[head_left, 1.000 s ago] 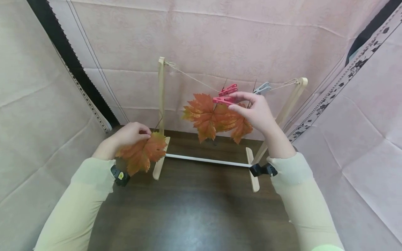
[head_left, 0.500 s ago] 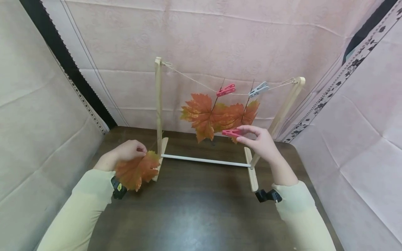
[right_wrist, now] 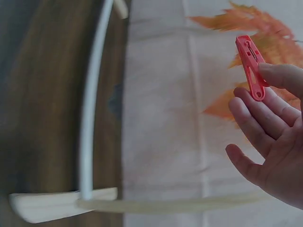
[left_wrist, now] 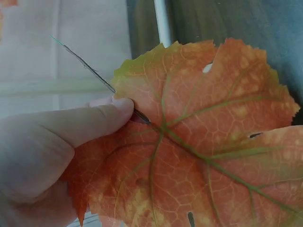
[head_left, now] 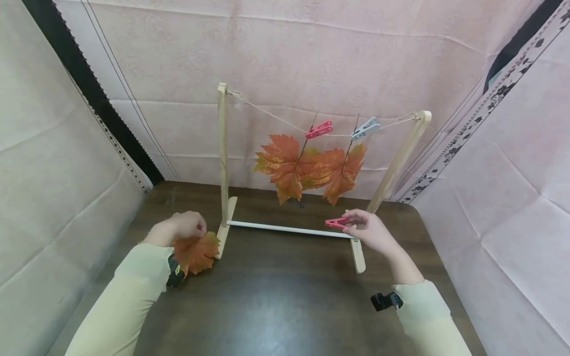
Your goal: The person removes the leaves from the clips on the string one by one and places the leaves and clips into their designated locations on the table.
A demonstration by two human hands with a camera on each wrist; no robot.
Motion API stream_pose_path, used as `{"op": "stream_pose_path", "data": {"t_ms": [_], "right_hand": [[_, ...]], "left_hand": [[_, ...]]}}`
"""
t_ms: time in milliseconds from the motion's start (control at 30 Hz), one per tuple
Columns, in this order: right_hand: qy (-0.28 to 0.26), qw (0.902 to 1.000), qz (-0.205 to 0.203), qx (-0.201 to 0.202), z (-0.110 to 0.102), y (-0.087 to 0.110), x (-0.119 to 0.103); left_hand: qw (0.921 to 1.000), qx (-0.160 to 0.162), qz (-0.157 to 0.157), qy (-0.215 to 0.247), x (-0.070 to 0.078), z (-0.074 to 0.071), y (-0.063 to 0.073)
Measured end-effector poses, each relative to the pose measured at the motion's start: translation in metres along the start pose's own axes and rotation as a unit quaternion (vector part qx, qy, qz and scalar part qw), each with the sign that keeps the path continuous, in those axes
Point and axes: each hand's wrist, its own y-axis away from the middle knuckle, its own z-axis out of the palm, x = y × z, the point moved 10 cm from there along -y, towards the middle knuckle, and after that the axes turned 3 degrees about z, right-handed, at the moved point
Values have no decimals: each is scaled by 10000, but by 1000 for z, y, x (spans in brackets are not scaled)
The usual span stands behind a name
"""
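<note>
My left hand (head_left: 189, 226) pinches the dark stem of an orange artificial maple leaf (left_wrist: 203, 137) between thumb and fingers, left of the wooden stand. In the left wrist view the thumb presses the stem close to the leaf's base. My right hand (head_left: 367, 230) pinches a red clothespin (right_wrist: 251, 68) between thumb and fingers, in front of the stand's right post. Two more orange leaves hang on the string: a left leaf (head_left: 287, 168) by a red clothespin (head_left: 318, 130), and a right leaf (head_left: 343, 173) by a light blue clothespin (head_left: 365, 128).
The stand has a left post (head_left: 222, 153), a right post (head_left: 401, 158) and a white bar (head_left: 289, 229) low between its wooden feet. A string (head_left: 267, 114) sags between the post tops. Pale cloth (head_left: 178, 59) surrounds the dark wooden table (head_left: 267, 306).
My right hand has come down and away from the hanging leaves with the red clothespin. My left hand has lowered its leaf beside the left post.
</note>
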Motion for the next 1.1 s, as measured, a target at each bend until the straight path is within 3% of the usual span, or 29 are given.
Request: {"op": "stream_pose_path", "data": {"t_ms": [167, 433, 800, 1100], "right_hand": [[-34, 9996, 249, -154, 14, 8, 29], [-134, 9977, 625, -210, 23, 19, 71], [-204, 9957, 873, -253, 30, 31, 107], [-62, 9912, 1269, -381, 39, 40, 139]], "left_hand": [[9996, -200, -181, 15, 0, 14, -6], [9976, -289, 78, -624, 9, 32, -11], [9968, 216, -29, -764, -3, 48, -14], [9911, 541, 116, -1210, -5, 63, -17]]}}
